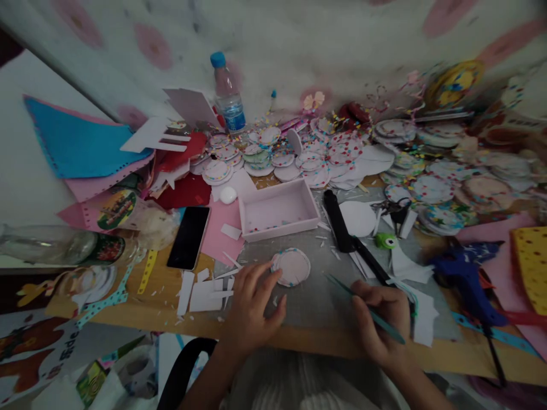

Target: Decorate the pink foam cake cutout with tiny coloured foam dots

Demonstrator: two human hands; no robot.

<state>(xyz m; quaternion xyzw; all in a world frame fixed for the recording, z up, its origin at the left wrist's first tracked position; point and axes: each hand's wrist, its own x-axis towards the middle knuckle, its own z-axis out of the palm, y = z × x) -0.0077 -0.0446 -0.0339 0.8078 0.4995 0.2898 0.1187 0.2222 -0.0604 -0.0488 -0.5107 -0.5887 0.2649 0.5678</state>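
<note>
My left hand [256, 304] rests at the table's front with its fingers apart. Its fingertips touch the left edge of a small round pale disc [292, 267] that has coloured beads around its rim. My right hand [382, 319] is closed around green tweezers [367, 310], whose tips point left toward the disc without touching it. Behind the disc stands an open pale pink box [278, 210] with a few small beads inside. Under the disc lies a grey mat [316, 307] with white scraps on it.
Several bead-edged discs [303, 162] are heaped along the back. A plastic bottle [229, 94] stands behind them. A phone [189, 237] lies left, a black-handled tool [337, 222] right of the box, and a blue glue gun [470, 279] far right. A glass bottle [64, 244] lies far left.
</note>
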